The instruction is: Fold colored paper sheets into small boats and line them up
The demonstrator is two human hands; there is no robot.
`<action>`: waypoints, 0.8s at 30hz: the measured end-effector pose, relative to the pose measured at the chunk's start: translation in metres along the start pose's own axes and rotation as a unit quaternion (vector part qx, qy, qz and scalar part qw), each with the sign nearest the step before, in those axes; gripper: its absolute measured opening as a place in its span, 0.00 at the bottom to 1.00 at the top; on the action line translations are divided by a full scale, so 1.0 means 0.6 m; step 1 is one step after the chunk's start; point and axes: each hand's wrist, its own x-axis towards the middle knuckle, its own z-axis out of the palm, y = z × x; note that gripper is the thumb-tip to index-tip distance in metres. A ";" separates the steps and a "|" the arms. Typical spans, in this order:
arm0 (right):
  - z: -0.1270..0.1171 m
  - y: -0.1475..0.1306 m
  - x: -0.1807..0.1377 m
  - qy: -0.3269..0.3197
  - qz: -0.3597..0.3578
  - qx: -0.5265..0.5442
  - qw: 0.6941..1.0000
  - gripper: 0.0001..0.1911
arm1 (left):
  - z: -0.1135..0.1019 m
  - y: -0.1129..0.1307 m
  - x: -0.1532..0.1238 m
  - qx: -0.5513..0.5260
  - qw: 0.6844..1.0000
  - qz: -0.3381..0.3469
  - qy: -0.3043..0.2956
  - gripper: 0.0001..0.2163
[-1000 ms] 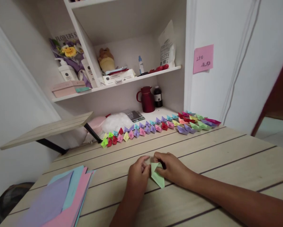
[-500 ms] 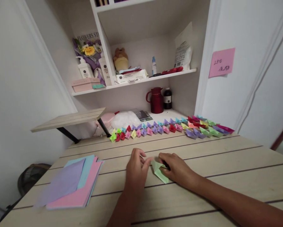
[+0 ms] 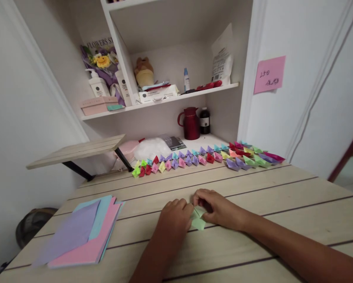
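A small piece of light green folded paper [image 3: 198, 221] lies on the wooden table [image 3: 253, 188] near the front middle. My left hand [image 3: 176, 218] presses down on its left side with the fingers curled. From the right, my right hand [image 3: 216, 207] pinches the paper's top with closed fingers. Only a small green corner shows between the two hands.
A stack of purple, blue and pink paper sheets [image 3: 82, 232] lies at the front left. A long row of several coloured folded paper boats [image 3: 206, 157] runs along the table's back edge. Behind it stand white shelves [image 3: 164, 101], a red jug [image 3: 191, 124], a dark bottle [image 3: 205, 120] and a pink note [image 3: 269, 74].
Both hands have closed in over the green paper, which now looks smaller and flatter on the table. The view has shifted slightly.
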 end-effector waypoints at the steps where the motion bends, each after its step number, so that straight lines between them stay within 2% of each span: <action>1: -0.008 0.003 -0.002 -0.017 -0.006 0.017 1.000 0.17 | -0.003 0.000 -0.001 0.008 1.000 0.006 -0.008 0.02; 6: -0.044 0.012 -0.010 -0.117 -0.047 0.082 0.989 0.13 | -0.017 -0.010 -0.011 -0.019 0.999 0.029 -0.026 0.04; 13: -0.057 -0.010 -0.014 -0.147 -0.053 0.021 0.987 0.08 | -0.034 -0.037 -0.031 -0.107 0.993 0.044 -0.036 0.07; 17: -0.047 -0.019 -0.013 -0.122 -0.048 0.011 0.991 0.08 | -0.025 -0.030 -0.031 -0.087 0.995 0.047 -0.013 0.08; 21: -0.032 -0.019 -0.010 -0.049 -0.015 0.080 0.995 0.09 | -0.007 -0.019 -0.021 -0.025 0.999 0.024 0.032 0.06; 24: -0.027 -0.027 -0.010 -0.004 -0.005 0.075 0.997 0.11 | -0.001 -0.014 -0.014 0.011 0.999 0.018 0.037 0.04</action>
